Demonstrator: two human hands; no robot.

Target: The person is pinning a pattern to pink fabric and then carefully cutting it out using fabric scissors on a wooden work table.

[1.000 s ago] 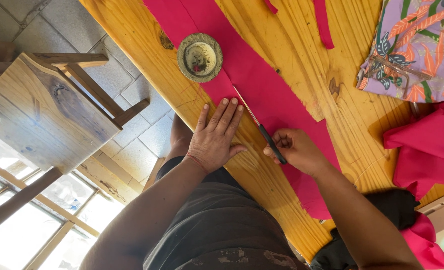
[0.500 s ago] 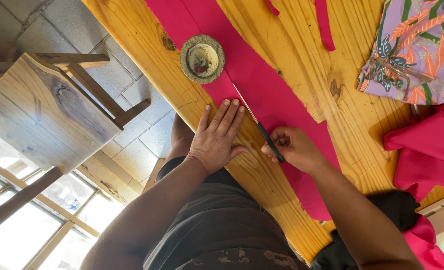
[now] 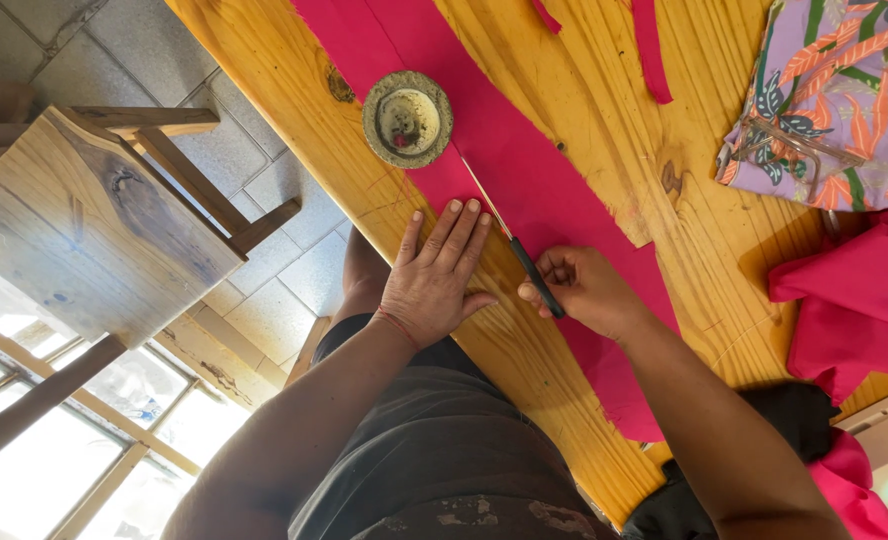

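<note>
A pale tiled floor (image 3: 114, 40) fills the upper left of the frame, and a sunlit window (image 3: 54, 450) sits at the lower left. Between them stands a wooden stool (image 3: 84, 220), just off the edge of the long pine surface (image 3: 584, 130) that runs diagonally from the top centre down to the lower right.

Along that surface lies a long strip of pink fabric (image 3: 524, 160). A round, worn dish (image 3: 407, 118) rests on the strip near the top centre, close to the far tip of the scissors (image 3: 512, 245), and nothing else sits on the cloth ahead of the blades. The left hand (image 3: 434, 280) lies flat at the middle of the frame, fingers held together and pointing up the strip, pressing the cloth edge down just beside the blades. The right hand (image 3: 584, 290), right of centre, is curled around the dark scissor handles, its fingers closed on them; the blades point up along the fabric toward the dish.

At the top, two thin pink offcuts (image 3: 649, 50) lie on bare wood. A folded floral cloth (image 3: 834, 100) occupies the upper right corner, well apart from the hands, and a heap of more pink cloth (image 3: 854, 300) crowds the right edge.
</note>
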